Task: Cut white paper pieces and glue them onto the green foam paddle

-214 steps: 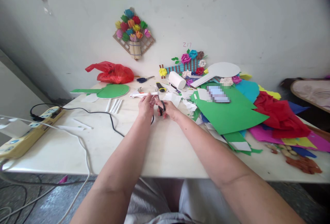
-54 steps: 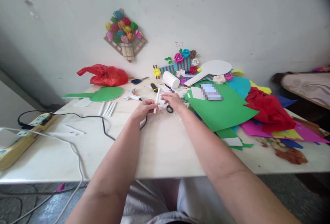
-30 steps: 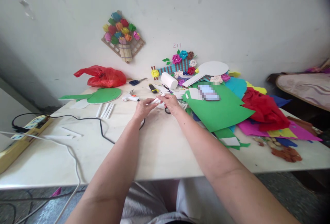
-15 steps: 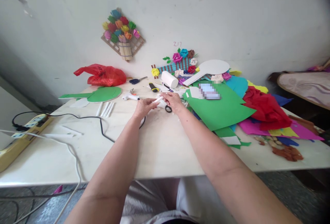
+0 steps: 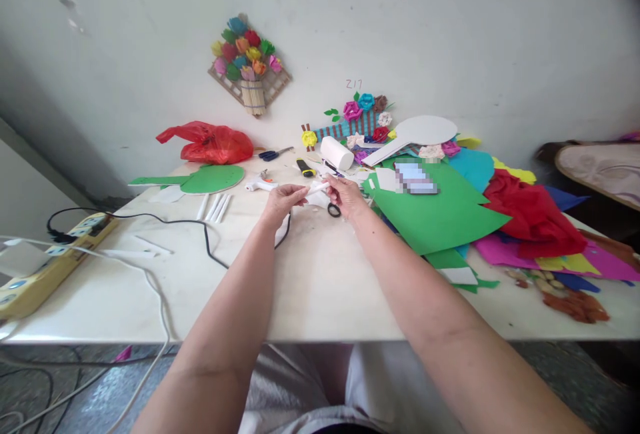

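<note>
Between both hands, over the middle of the table, is a thin white paper roll (image 5: pixel 317 189). My left hand (image 5: pixel 285 205) pinches its left end, and my right hand (image 5: pixel 346 195) grips the right end with bent fingers. Just below the right hand lies a black ring-shaped roll (image 5: pixel 334 210), perhaps tape. A white glue gun (image 5: pixel 260 184) rests left of the hands, partly hidden by the left one. Farther left, several white paper rolls (image 5: pixel 218 209) lie side by side. A yellow and black utility knife (image 5: pixel 305 168) lies behind the hands.
Green sheets (image 5: pixel 440 214) with a phone (image 5: pixel 416 178) on them spread at right, beside red crepe paper (image 5: pixel 530 214). A red plastic bag (image 5: pixel 215 144), scissors (image 5: pixel 275 153) and a green paddle shape (image 5: pixel 213 179) lie at back left. A power strip (image 5: pixel 75 247) and cables run along the left.
The camera view has shifted slightly, so the whole scene sits a little farther right. Both hands still hold the white roll, which now lies more level.
</note>
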A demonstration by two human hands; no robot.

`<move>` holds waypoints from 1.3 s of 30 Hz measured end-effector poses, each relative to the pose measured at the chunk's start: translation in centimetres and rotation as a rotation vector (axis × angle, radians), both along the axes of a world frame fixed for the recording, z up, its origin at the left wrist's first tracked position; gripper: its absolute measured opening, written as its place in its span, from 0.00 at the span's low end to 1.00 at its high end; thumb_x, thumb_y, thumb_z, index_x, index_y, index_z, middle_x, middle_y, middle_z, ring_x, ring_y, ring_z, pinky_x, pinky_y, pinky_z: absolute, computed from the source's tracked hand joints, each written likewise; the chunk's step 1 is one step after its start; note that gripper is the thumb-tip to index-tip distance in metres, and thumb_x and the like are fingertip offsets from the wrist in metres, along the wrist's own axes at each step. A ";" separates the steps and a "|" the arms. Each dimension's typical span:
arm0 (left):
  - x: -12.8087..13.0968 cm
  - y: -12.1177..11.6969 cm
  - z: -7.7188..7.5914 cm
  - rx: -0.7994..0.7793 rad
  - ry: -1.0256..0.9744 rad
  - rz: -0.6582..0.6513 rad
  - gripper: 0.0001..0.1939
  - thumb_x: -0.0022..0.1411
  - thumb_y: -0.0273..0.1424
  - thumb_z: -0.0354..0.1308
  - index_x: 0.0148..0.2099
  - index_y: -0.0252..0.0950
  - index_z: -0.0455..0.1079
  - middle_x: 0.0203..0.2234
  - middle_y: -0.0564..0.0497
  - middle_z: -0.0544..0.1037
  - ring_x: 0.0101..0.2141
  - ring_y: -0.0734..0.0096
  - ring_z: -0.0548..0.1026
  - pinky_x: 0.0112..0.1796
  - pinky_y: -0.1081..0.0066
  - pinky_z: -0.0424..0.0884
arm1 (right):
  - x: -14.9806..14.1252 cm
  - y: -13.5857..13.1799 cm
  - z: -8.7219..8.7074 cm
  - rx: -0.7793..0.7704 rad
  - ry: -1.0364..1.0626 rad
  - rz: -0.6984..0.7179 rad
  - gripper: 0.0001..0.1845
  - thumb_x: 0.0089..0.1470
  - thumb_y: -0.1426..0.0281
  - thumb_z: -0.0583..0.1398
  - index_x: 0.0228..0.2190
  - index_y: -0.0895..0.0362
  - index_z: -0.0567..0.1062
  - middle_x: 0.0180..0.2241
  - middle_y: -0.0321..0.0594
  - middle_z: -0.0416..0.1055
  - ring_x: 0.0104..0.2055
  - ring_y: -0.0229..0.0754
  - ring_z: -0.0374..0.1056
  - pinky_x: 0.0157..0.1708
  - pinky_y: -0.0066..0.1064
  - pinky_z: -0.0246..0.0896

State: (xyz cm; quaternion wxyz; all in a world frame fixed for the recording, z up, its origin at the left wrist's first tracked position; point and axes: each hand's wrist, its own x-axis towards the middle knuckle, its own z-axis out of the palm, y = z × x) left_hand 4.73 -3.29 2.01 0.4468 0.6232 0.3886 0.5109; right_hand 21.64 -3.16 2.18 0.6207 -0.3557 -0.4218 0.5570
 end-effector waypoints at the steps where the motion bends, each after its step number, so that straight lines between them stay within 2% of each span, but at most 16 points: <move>1: -0.1 0.0 0.0 -0.001 0.004 0.003 0.18 0.43 0.43 0.65 0.30 0.32 0.73 0.19 0.50 0.74 0.22 0.75 0.69 0.28 0.74 0.65 | 0.0 0.0 0.1 -0.003 0.012 -0.003 0.19 0.33 0.58 0.67 0.23 0.60 0.73 0.14 0.29 0.61 0.14 0.26 0.49 0.12 0.22 0.39; 10: -0.9 -0.2 0.7 0.017 0.051 0.044 0.16 0.43 0.42 0.64 0.24 0.33 0.70 0.16 0.52 0.71 0.19 0.77 0.66 0.26 0.73 0.62 | 0.1 0.3 -0.3 0.002 0.039 0.003 0.19 0.37 0.56 0.66 0.24 0.59 0.71 0.14 0.28 0.59 0.13 0.27 0.49 0.12 0.23 0.43; 14: -1.3 -0.3 1.0 0.064 0.026 0.110 0.14 0.43 0.39 0.65 0.22 0.33 0.69 0.15 0.53 0.70 0.19 0.78 0.65 0.25 0.74 0.62 | -0.1 0.2 -0.4 -0.003 0.092 0.077 0.20 0.36 0.57 0.67 0.27 0.58 0.71 0.17 0.30 0.65 0.15 0.27 0.52 0.12 0.22 0.43; 16: -1.5 0.1 1.1 0.070 -0.022 0.203 0.13 0.43 0.39 0.64 0.23 0.33 0.70 0.15 0.53 0.70 0.19 0.78 0.65 0.26 0.74 0.63 | -0.4 0.1 -0.4 -0.023 0.101 0.099 0.20 0.36 0.58 0.67 0.29 0.57 0.71 0.19 0.32 0.68 0.15 0.28 0.54 0.12 0.21 0.44; 20: -2.7 1.6 1.4 0.015 -0.064 0.490 0.12 0.44 0.37 0.63 0.27 0.33 0.73 0.16 0.53 0.72 0.20 0.76 0.68 0.26 0.75 0.64 | -0.8 0.0 -0.8 -0.055 0.042 0.055 0.16 0.35 0.64 0.67 0.27 0.58 0.70 0.19 0.31 0.68 0.15 0.27 0.54 0.12 0.20 0.45; 24: -6.1 2.5 2.2 0.099 0.039 0.768 0.15 0.45 0.39 0.61 0.31 0.32 0.75 0.19 0.50 0.75 0.23 0.71 0.71 0.26 0.74 0.64 | -1.2 -0.2 -1.1 -0.058 -0.034 -0.005 0.14 0.35 0.66 0.66 0.20 0.59 0.67 0.16 0.31 0.66 0.15 0.27 0.53 0.12 0.20 0.44; 28: -10.6 1.2 2.9 0.111 0.195 1.004 0.15 0.47 0.40 0.60 0.34 0.35 0.76 0.25 0.48 0.78 0.30 0.65 0.74 0.32 0.72 0.66 | -1.6 -0.3 -1.5 -0.035 -0.091 -0.011 0.14 0.38 0.64 0.65 0.20 0.59 0.66 0.17 0.33 0.68 0.15 0.28 0.54 0.11 0.20 0.45; 31: -13.3 -0.2 2.7 -0.064 0.362 1.197 0.14 0.50 0.39 0.58 0.37 0.38 0.76 0.31 0.48 0.79 0.36 0.63 0.74 0.38 0.68 0.67 | -2.0 -0.3 -1.8 -0.026 -0.180 -0.018 0.14 0.40 0.63 0.63 0.19 0.59 0.66 0.17 0.35 0.68 0.14 0.28 0.54 0.11 0.20 0.46; 34: -15.2 -0.6 2.0 -0.240 0.500 1.274 0.15 0.52 0.40 0.57 0.40 0.42 0.75 0.36 0.48 0.78 0.40 0.59 0.73 0.42 0.64 0.66 | -2.3 -0.4 -2.1 -0.001 -0.262 -0.016 0.13 0.42 0.63 0.62 0.19 0.59 0.67 0.16 0.35 0.68 0.14 0.28 0.54 0.12 0.20 0.46; 39: -16.4 -0.1 1.2 -0.360 0.649 1.283 0.16 0.52 0.41 0.56 0.43 0.45 0.74 0.40 0.45 0.76 0.47 0.54 0.69 0.42 0.59 0.66 | -2.6 -0.6 -2.3 0.066 -0.392 0.008 0.13 0.43 0.62 0.61 0.18 0.59 0.69 0.17 0.35 0.68 0.15 0.29 0.54 0.13 0.21 0.48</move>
